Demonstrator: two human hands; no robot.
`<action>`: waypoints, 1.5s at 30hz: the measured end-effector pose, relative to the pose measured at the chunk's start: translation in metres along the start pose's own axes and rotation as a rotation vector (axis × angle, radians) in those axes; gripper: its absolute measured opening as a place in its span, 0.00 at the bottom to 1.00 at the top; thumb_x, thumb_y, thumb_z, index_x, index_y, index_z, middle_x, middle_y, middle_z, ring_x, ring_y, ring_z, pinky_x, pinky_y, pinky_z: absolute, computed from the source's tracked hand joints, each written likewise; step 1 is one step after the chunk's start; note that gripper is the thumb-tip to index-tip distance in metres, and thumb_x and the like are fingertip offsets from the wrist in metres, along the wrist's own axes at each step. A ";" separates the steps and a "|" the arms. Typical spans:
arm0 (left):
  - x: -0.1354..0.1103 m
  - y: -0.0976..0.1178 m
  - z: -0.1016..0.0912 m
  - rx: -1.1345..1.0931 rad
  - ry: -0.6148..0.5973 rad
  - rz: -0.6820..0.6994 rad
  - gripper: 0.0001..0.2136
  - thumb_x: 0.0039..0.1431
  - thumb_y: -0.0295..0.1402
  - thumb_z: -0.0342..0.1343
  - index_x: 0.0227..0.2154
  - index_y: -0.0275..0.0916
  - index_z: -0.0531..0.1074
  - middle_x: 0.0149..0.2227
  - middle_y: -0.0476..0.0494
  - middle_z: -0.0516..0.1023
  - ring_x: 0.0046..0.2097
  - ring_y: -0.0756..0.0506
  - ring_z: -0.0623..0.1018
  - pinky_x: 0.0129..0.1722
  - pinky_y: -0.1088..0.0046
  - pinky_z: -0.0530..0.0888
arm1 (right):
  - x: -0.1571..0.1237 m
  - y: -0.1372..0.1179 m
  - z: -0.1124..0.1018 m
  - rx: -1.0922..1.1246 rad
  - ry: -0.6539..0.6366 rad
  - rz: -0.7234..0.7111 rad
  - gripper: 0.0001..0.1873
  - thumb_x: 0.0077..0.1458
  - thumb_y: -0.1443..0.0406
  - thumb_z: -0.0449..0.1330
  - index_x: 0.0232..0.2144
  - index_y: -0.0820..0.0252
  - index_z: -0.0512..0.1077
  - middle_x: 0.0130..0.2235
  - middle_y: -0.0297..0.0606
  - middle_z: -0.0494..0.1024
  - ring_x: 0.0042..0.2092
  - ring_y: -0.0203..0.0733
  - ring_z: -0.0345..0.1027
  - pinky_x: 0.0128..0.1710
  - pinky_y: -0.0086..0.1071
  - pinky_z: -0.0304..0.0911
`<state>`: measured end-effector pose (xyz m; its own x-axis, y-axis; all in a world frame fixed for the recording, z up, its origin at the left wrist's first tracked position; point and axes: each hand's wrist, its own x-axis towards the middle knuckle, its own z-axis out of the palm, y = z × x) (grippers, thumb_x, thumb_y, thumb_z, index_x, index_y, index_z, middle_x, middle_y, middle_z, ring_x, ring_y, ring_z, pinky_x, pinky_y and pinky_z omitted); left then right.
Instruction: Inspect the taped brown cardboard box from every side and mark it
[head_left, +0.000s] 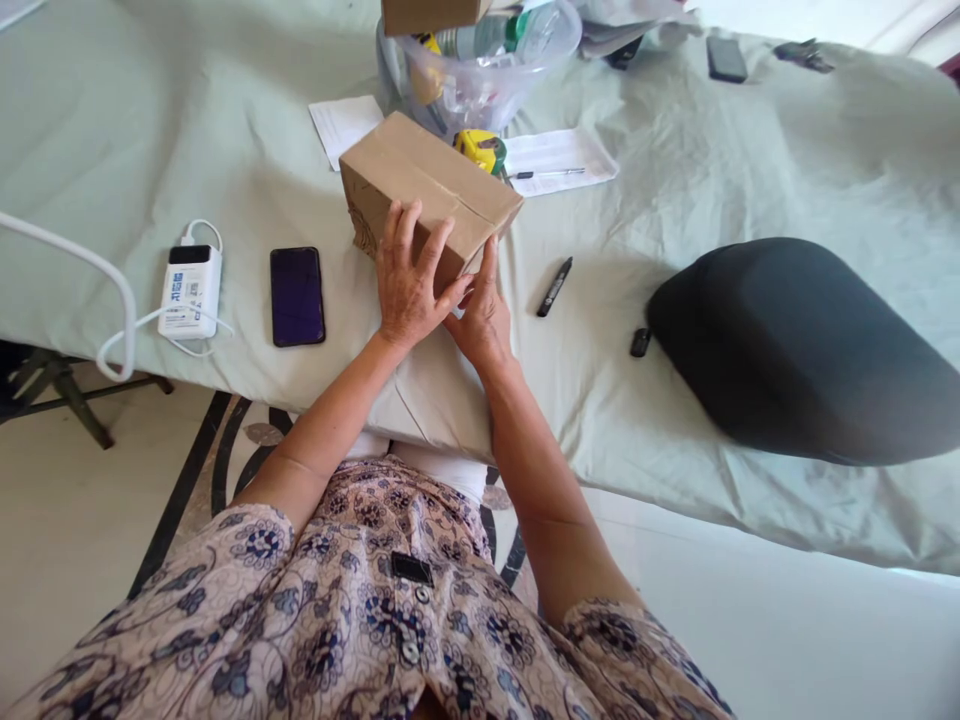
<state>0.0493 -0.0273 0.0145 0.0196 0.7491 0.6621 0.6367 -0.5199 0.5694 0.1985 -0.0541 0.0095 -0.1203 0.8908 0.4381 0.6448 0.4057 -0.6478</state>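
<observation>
A closed brown cardboard box (427, 170) sits at an angle on the cloth-covered table, its near corner towards me. My left hand (409, 275) rests over its front edge, fingers spread on the top and thumb reaching towards the near right corner. At that corner my right hand (484, 320) grips the box, index finger pointing up along the side. The thumbs almost meet there, and the fingers hide part of the front face. Right of my hands lies a black marker (555, 287) without its cap; the black cap (640, 342) is farther right.
A phone (298, 297) and a white power bank (190, 292) with a cable lie left. Behind the box are a yellow tape measure (480, 150), papers (562, 160) with a pen, and a filled plastic basket (495, 85). A large dark rounded object (810, 350) occupies the right.
</observation>
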 end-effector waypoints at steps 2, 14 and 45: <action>-0.001 -0.003 0.003 0.018 0.023 0.024 0.40 0.58 0.68 0.47 0.65 0.47 0.63 0.75 0.40 0.53 0.78 0.34 0.38 0.76 0.42 0.47 | -0.001 0.001 0.002 -0.094 -0.010 0.005 0.48 0.59 0.49 0.58 0.73 0.58 0.43 0.64 0.55 0.69 0.50 0.48 0.75 0.42 0.38 0.74; -0.004 -0.007 -0.012 -0.003 0.000 0.111 0.33 0.64 0.64 0.42 0.62 0.49 0.65 0.75 0.42 0.54 0.77 0.34 0.52 0.74 0.42 0.55 | 0.005 0.012 -0.022 -0.019 0.439 -0.121 0.47 0.58 0.36 0.56 0.70 0.50 0.53 0.62 0.50 0.65 0.63 0.55 0.64 0.61 0.58 0.65; -0.015 -0.006 -0.026 -0.133 0.095 -0.115 0.29 0.67 0.61 0.35 0.61 0.54 0.63 0.72 0.41 0.60 0.74 0.40 0.60 0.68 0.51 0.68 | 0.012 0.048 -0.006 0.307 0.222 0.148 0.27 0.60 0.46 0.59 0.52 0.57 0.76 0.42 0.41 0.79 0.42 0.41 0.75 0.47 0.42 0.73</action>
<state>0.0249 -0.0459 0.0138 -0.1238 0.7680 0.6284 0.5229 -0.4877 0.6991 0.2324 -0.0250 -0.0122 0.1444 0.8921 0.4282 0.3831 0.3485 -0.8554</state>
